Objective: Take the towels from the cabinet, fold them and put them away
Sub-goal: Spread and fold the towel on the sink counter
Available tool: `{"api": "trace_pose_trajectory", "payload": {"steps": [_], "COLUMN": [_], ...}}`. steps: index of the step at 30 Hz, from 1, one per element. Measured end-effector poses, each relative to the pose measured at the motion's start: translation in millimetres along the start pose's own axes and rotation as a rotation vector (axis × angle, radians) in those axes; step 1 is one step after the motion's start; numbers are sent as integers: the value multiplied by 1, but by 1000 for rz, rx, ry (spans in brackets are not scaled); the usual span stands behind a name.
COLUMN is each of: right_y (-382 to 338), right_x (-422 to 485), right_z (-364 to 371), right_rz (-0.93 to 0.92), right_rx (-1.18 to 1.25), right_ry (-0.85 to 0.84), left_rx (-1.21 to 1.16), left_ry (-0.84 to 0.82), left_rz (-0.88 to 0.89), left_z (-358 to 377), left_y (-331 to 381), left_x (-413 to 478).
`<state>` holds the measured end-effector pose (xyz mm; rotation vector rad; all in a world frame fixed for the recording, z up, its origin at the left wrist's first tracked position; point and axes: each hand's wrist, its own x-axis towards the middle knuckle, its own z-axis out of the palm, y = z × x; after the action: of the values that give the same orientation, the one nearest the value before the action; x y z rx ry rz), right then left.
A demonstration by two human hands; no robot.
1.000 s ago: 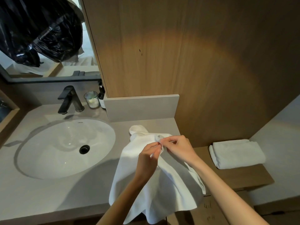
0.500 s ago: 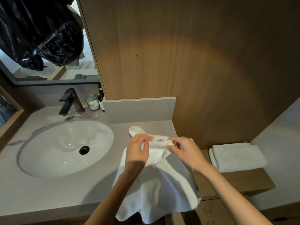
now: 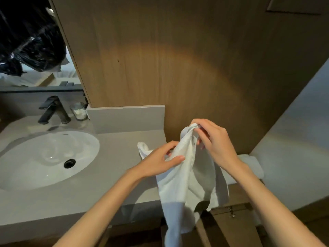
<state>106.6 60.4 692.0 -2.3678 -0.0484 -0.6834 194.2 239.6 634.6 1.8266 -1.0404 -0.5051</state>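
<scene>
a grey counter (image 3: 53,202) holds an oval white sink (image 3: 44,157), with a black tap (image 3: 53,109) and a small glass (image 3: 79,111) behind the basin. a white towel (image 3: 185,180) hangs over the counter's right end, and a folded towel (image 3: 252,166) lies further right. the right hand (image 3: 213,141) pinches the hanging towel's top corner, while the left hand (image 3: 160,161) pinches its edge lower down.

White towel (image 3: 185,175), plain; grey tabletop (image 3: 115,148); white sink (image 3: 44,157); black tap (image 3: 53,109); brown wood-grain wall (image 3: 195,68); black, perhaps plastic, bag (image 3: 32,41)
</scene>
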Motion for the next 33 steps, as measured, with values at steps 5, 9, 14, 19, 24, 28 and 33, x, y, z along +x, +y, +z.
{"api": "trace_pose_trajectory", "payload": {"steps": [5, 9, 14, 19, 24, 28, 33], "right_y": [-11, -18, -33, -49, -23, -17, -19], "right_x": [-12, -32, -70, -120, -175, -207, -242], "right_z": [-40, -62, -69, -73, -65, -45, 0], "right_rz": [17, 41, 148, 235, 454, 543, 571], "right_rx": [40, 75, 145, 228, 198, 115, 10], "right_ry": [111, 226, 348, 461, 432, 288, 91], "left_rx": [96, 367, 836, 1017, 666, 937, 1088], "left_ry": [-98, -160, -247, -186, 85, 264, 452], "left_rz": [-11, 14, -164, -225, -260, -143, -149], "left_z": [35, 47, 67, 70, 31, 0, 5], "left_y": [7, 0, -18, -23, -10, -7, -5], "left_x": [-11, -40, -100, -158, -208, -234, -248]}}
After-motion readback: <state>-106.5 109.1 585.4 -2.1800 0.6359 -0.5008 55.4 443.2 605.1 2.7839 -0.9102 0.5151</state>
